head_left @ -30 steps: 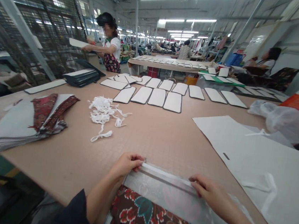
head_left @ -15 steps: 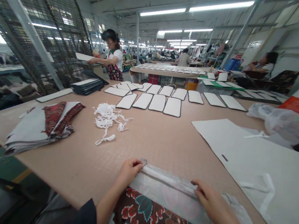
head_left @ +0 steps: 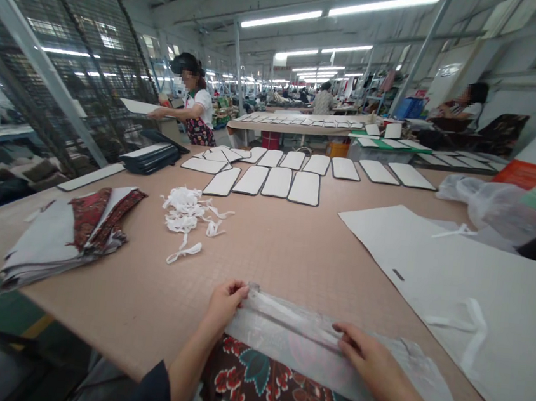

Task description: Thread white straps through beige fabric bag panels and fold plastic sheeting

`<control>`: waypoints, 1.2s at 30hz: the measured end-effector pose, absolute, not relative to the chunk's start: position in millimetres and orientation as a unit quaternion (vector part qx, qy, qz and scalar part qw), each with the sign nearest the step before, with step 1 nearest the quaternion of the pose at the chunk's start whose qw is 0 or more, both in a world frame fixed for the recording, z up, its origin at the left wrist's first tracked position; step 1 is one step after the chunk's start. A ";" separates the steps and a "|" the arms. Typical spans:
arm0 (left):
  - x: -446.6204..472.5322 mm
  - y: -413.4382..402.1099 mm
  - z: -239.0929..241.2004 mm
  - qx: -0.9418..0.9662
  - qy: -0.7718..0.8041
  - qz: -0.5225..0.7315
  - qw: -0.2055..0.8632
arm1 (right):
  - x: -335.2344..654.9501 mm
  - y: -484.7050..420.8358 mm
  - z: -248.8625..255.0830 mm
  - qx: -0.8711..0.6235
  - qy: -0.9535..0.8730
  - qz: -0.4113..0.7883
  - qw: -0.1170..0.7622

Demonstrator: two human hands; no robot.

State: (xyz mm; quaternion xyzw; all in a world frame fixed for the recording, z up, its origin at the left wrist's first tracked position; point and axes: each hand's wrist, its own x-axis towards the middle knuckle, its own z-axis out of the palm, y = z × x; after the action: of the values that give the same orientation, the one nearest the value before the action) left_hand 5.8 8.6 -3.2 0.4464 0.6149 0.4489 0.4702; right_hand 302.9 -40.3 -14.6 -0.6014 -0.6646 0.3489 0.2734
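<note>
A pale translucent panel (head_left: 310, 348) with a folded, ridged top edge lies at the near edge of the table, over a dark floral fabric (head_left: 276, 393). My left hand (head_left: 225, 301) pinches the left end of that folded edge with closed fingers. My right hand (head_left: 368, 364) lies on the fold further right, fingers pressed down along it. Both forearms reach in from the bottom of the view.
A heap of white strips (head_left: 187, 214) lies mid-table, a pile of grey and red fabric pieces (head_left: 68, 230) at the left, and a big white sheet (head_left: 469, 292) at the right. Rows of white dark-edged panels (head_left: 277, 182) lie further back. A person (head_left: 194, 103) works at the far left corner.
The view has shifted slightly. My hands keep their places on the folded edge, with the right hand slid a little toward me along it.
</note>
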 end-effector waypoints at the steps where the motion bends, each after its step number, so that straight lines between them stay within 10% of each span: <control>1: 5.4 8.0 3.9 0.397 0.589 0.477 0.517 | 300.9 -42.3 -8.9 -0.580 -0.646 0.406 0.285; 6: 26.0 -10.0 38.7 0.281 0.483 0.591 0.582 | 279.5 -50.2 29.6 -0.443 -0.396 0.636 0.492; 11: 72.6 -50.6 39.0 0.549 0.471 0.435 0.537 | 251.0 -50.8 46.2 -0.354 -0.207 0.678 0.610; 18: 99.2 -69.9 27.1 0.729 0.443 0.363 0.376 | 227.3 -64.6 52.3 -0.303 -0.152 0.690 0.639; 27: 64.4 -61.1 35.8 0.552 0.461 0.240 0.652 | 271.2 -55.4 40.0 -0.357 -0.146 0.569 0.726; 36: 3.7 -17.2 31.3 0.528 0.550 0.263 0.592 | 321.2 -58.9 -11.1 -0.528 -0.244 0.444 0.682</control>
State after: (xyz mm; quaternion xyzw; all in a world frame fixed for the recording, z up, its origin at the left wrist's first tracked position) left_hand 3.7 -17.2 31.3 0.5278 0.5499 0.2627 0.5916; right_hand 321.2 -58.9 -11.1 -0.5281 -0.2441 0.4437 0.6817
